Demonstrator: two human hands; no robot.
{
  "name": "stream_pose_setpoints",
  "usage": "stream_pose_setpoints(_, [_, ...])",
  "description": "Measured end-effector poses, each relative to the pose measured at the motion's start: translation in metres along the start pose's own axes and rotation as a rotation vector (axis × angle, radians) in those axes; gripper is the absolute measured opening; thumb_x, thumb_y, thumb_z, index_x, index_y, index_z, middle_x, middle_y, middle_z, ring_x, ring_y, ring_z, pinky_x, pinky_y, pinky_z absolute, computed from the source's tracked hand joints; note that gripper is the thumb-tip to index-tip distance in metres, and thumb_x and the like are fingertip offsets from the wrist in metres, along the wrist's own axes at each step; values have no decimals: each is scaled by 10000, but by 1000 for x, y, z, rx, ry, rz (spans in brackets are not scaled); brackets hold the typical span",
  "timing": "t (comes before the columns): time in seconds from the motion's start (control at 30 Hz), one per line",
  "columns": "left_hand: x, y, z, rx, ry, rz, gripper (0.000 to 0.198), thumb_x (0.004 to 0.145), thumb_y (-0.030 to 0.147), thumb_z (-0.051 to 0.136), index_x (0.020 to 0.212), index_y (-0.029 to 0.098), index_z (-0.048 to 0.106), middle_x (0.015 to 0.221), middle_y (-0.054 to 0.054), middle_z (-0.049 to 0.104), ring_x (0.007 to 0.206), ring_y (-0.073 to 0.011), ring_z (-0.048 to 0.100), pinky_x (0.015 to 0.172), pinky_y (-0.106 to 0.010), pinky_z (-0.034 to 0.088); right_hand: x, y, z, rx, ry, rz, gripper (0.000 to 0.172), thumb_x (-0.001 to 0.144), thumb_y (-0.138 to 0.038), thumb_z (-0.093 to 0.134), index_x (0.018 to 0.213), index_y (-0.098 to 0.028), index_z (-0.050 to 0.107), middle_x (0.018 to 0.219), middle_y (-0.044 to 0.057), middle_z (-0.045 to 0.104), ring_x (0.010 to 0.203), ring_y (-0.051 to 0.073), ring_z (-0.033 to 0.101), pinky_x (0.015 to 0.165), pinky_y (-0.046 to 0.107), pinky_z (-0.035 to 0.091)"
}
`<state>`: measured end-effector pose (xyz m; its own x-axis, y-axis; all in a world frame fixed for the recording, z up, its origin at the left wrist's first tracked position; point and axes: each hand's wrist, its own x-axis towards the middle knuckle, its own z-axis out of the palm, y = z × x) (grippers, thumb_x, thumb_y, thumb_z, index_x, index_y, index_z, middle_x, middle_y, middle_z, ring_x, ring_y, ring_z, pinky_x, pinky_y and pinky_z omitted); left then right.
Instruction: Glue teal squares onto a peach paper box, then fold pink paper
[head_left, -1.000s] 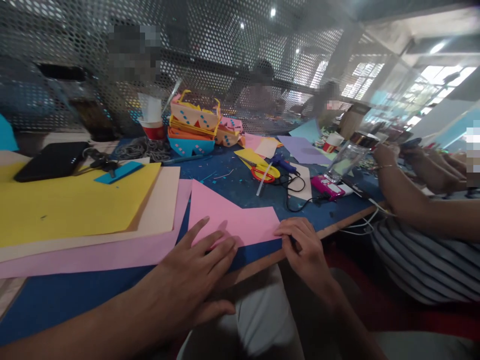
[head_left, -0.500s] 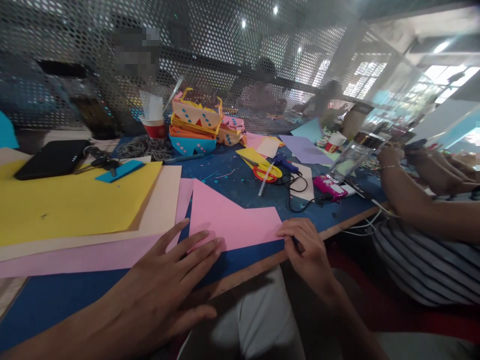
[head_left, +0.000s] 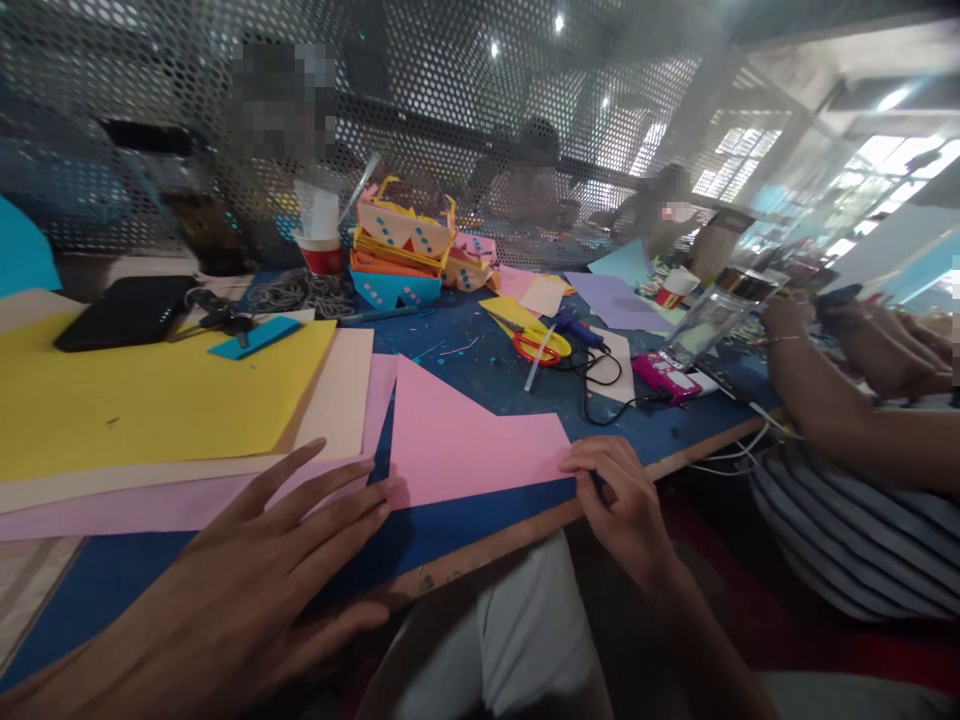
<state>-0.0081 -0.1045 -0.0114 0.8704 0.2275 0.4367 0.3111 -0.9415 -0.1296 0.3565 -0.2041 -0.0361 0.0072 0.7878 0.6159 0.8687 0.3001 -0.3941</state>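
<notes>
Pink paper (head_left: 461, 450), one sheet, lies flat on the blue tabletop (head_left: 480, 515) directly before me, near the wooden front edge (head_left: 495, 548); its upper outline descends from a point at left to a shallow notch, then runs level toward the right. At its lower left corner, my left hand (head_left: 292, 540) is laid palm down, fingers extended and apart, two fingertips touching the sheet's margin, thumb held away from them. At its right corner, my right hand (head_left: 619, 495) is shown with fingers curled and close together, the fingertips on the paper; whether my thumb pinches it from below, I cannot tell.

To my left: layered yellow (head_left: 172, 410), cream (head_left: 341, 395) and lilac-pink (head_left: 381, 385) sheets, bearing a bunch of keys (head_left: 217, 312), which overlaps a blue strip (head_left: 264, 336). Beyond the pink sheet: scissors (head_left: 553, 350) with yellow and red handles, crossed by a translucent glue stick (head_left: 534, 370), just beside a blue glue gun (head_left: 576, 328). Farther back: stacked paper crowns (head_left: 401, 285), decorated with small squares, next to a red-and-white paper cup (head_left: 321, 255). At right: a co-worker's forearm (head_left: 817, 390) and striped shirt (head_left: 817, 530).
</notes>
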Motion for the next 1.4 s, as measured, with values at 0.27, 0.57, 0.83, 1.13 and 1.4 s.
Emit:
stream_pose_setpoints(0.27, [1,3,-5,51,-29,-27,661,911,598,656,1446,220,563,1520,-42,595,1387,-277,521,1310,-485,85,1,-2,-1,23,-9,15,242,929,-44,532,951,-238,675,993,42,685,1025,228,607,916,415,474])
stream_pose_setpoints(0.57, [25,18,5,-91,-74,-42,747,963,607,590,1567,203,415,1522,-84,590,1427,-273,500,1304,-466,66,18,-56,11,14,-87,-134,279,918,-40,567,1064,-250,677,1019,27,707,1055,220,611,964,420,425])
stream_pose_setpoints(0.83, [34,15,5,-122,-73,-16,680,942,610,614,1479,203,523,1390,-87,673,1324,-287,565,1291,-476,105,34,-74,31,-12,-345,-293,303,921,-51,559,1131,-236,675,1081,44,675,1027,221,567,894,403,453])
stream_pose_setpoints(1.13, [34,18,8,-145,-40,-34,679,940,639,602,1464,211,539,1357,-76,690,1304,-288,561,1285,-485,97,35,-66,26,-16,-407,-300,255,950,-65,550,1123,-220,655,1119,36,675,1061,214,560,931,391,466])
stream_pose_setpoints(1.4, [32,20,9,-188,-43,-87,669,937,628,612,1503,292,495,1378,-47,680,1323,-283,555,1287,-487,126,24,-45,10,1,-324,-267,292,938,-35,509,1069,-233,678,1066,44,682,1018,212,583,895,393,480])
